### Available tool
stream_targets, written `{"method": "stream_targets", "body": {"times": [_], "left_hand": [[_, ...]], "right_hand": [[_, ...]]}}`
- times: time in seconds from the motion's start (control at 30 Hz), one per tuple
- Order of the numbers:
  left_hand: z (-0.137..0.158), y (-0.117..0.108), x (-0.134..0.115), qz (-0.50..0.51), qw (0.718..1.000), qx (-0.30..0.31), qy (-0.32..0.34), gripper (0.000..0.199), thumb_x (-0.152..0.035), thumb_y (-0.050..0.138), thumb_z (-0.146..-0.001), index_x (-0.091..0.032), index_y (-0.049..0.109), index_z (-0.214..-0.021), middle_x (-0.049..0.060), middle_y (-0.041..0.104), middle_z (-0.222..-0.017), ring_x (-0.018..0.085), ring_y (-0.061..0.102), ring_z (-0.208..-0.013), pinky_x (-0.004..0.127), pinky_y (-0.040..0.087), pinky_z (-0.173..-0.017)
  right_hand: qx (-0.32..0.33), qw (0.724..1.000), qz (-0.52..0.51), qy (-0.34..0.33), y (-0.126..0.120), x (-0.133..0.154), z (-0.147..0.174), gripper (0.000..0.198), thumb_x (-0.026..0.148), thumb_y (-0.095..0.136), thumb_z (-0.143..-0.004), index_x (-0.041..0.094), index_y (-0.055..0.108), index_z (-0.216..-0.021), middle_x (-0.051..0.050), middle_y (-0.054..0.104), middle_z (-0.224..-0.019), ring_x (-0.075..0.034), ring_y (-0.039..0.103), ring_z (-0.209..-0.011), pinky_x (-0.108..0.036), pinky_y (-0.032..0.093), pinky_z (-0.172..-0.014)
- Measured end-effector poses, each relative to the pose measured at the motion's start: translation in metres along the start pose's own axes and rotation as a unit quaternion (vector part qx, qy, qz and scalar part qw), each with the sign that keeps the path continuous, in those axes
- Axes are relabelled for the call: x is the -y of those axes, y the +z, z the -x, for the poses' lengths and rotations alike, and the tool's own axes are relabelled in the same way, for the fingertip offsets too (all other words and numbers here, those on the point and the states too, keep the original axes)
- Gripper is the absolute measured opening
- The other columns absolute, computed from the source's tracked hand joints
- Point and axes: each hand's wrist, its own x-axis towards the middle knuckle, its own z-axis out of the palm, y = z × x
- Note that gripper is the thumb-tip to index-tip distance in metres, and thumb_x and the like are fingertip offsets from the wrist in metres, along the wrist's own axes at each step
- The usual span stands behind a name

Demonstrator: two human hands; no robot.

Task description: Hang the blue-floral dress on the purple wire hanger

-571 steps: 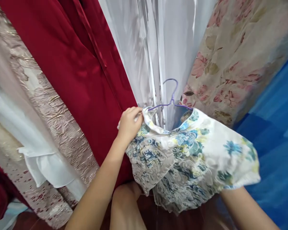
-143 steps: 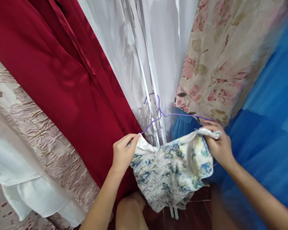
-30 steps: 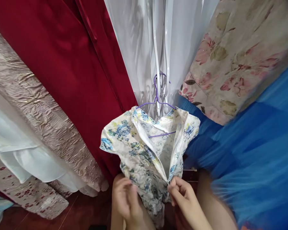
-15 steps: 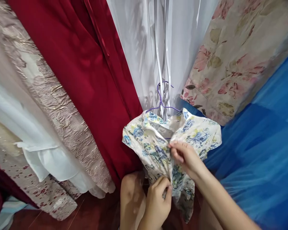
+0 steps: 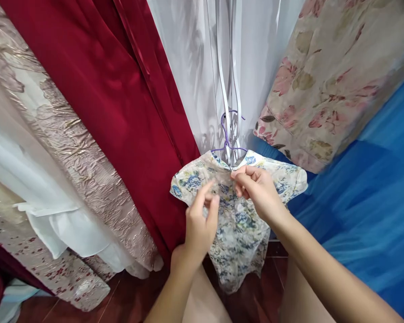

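Legs, 2, bare: lowest in view, knees bent, over a dark red tiled floor.

Left hand, 1: grip loose, thumb and forefinger parted before the blouse's chest; contact with the cloth cannot be told.

Right hand, 1: grip pinched at the centre of the neckline, seemingly on a small zip pull, too small to confirm.

Blouse, 1, short-sleeved, white with blue and yellow flower print: hung upright between the knees, both shoulders spread on the hanger. State, as judged: dressing on the hanger done; centre opening drawn together up to the neckline, no gap showing below the fingers. Outstanding, as judged: at most the last bit at the collar, and release by the right hand.

Hanger, 1, purple wire: hook above the collar, among the white straps; whether they bear it cannot be told.

Backdrop, hanging: red satin cloth, left; white cloth, centre; beige floral cloth and blue tulle, right.
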Motion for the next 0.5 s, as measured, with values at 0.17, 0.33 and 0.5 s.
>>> {"method": "stream_targets", "body": {"times": [0.17, 0.33, 0.5], "left_hand": [[-0.065, 0.007, -0.019, -0.023, 0.992, 0.043, 0.119, 0.018, -0.028, 0.056, -0.099, -0.021, 0.069, -0.108, 0.0, 0.067, -0.078, 0.013, 0.062, -0.069, 0.024, 0.048, -0.066], [-0.08, 0.002, -0.017, 0.006, 0.988, -0.096, 0.117, 0.015, -0.026, 0.058, -0.097, -0.017, 0.068, -0.093, -0.001, 0.064, -0.067, 0.011, 0.062, -0.062, 0.021, 0.047, -0.062], [-0.1, -0.038, 0.041, 0.161, 0.95, -0.268, 0.002, 0.015, -0.024, 0.061, -0.093, -0.013, 0.065, -0.083, 0.0, 0.061, -0.071, 0.01, 0.06, -0.069, 0.02, 0.048, -0.071]], "right_hand": [[-0.002, 0.999, 0.034, -0.027, -0.001, -0.005, -0.001, 0.023, 0.025, 0.062, -0.084, 0.019, 0.052, -0.064, 0.006, 0.054, -0.042, -0.006, 0.04, -0.038, -0.02, 0.028, -0.042], [-0.02, 0.999, 0.049, 0.01, -0.006, -0.041, 0.0, 0.024, 0.029, 0.063, -0.08, 0.021, 0.048, -0.063, 0.01, 0.043, -0.039, -0.007, 0.034, -0.035, -0.02, 0.023, -0.04], [0.006, 0.995, 0.082, 0.058, -0.021, -0.063, 0.021, 0.029, 0.028, 0.061, -0.08, 0.021, 0.044, -0.058, 0.009, 0.038, -0.043, -0.006, 0.03, -0.04, -0.022, 0.022, -0.044]]}}
